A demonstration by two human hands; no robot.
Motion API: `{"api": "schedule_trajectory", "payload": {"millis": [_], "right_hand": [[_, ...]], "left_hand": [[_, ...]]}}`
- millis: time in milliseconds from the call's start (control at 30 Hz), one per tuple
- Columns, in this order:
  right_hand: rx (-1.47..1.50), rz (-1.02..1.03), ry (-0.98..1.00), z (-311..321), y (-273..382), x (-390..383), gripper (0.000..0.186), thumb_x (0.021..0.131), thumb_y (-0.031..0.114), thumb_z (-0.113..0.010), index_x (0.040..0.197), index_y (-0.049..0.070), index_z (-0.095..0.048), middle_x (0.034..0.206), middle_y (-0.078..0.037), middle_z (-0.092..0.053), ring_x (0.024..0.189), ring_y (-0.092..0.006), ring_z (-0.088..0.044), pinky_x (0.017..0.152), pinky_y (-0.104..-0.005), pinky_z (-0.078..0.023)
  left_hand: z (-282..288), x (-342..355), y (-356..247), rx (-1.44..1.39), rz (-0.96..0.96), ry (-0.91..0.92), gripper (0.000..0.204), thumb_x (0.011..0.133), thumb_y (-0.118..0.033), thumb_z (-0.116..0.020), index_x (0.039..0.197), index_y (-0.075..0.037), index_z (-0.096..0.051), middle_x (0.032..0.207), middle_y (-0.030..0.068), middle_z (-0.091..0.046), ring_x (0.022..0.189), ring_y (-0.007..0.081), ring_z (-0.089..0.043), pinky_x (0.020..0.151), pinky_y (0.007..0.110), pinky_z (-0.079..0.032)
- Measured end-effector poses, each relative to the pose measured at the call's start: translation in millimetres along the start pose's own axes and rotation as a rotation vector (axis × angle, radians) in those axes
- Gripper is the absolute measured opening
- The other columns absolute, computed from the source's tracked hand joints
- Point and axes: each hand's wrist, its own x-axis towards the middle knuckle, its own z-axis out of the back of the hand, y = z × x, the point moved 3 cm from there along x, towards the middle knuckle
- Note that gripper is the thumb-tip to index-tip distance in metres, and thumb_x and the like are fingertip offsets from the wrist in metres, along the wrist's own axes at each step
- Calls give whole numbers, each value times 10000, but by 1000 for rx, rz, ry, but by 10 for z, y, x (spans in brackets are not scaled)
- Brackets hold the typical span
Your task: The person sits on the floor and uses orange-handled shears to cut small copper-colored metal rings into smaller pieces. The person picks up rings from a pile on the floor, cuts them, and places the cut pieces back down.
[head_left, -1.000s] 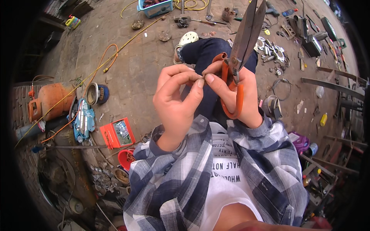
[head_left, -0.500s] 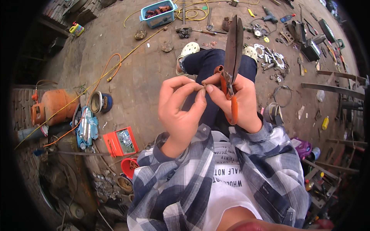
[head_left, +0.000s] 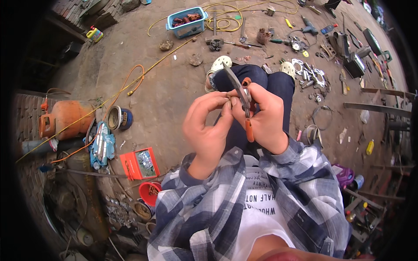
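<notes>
"What's the count on your feed, big things first?"

"I have one brown ground (head_left: 161, 93) under everything, then two denim legs (head_left: 282, 86) below my hands. Off to my left there's one orange gas cylinder (head_left: 75, 118). Up ahead sits one blue tub (head_left: 191, 31), its reddish-brown pieces too jumbled to count. One pair of shears (head_left: 244, 103) with orange handles is in my right hand (head_left: 266, 115). At lower left lies one open red case (head_left: 130, 164). I count two pale clogs (head_left: 221, 63), two hands in all, and one red bowl (head_left: 144, 197) of copper-coloured bits just below the case"

"And the smallest?"

"One small piece (head_left: 229, 98), between the fingertips of both hands above the legs; too tiny for me to say what it is. My left hand (head_left: 207, 119) pinches it with thumb and fingertips pressed together. The right thumb and forefinger close in from the other side, while that hand keeps the shears; I can't tell how its remaining fingers are set"

"Anything in the way?"

"The shears cross in front of the right hand, hiding some of its fingers. I see them nearly edge-on, so I can't tell whether the blades are parted"
</notes>
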Motion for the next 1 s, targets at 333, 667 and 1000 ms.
{"api": "schedule_trajectory", "payload": {"millis": [333,667,1000], "right_hand": [[111,-84,95,-213,-20,114,242,696,91,-727,733,6,-504,586,-65,-421,502,-118,-361,451,-255,-345],[-106,32,223,-175,57,92,445,644,271,-782,832,15,-470,717,-82,-492,613,-221,-502,561,-307,-430],[-245,94,233,-281,98,-17,537,627,381,-763,927,13,-512,796,-76,-537,734,-246,-559,587,-335,-469]], "left_hand": [[181,39,144,-160,247,-49,110,773,61,-618,878,41,-592,914,92,-609,777,137,-592,689,251,-492],[416,144,43,-303,120,-152,101,815,4,-599,904,43,-572,913,121,-613,767,143,-579,714,267,-485],[488,145,-37,-265,-15,-196,163,782,-12,-640,912,62,-574,902,101,-615,810,134,-578,761,267,-464]]}}
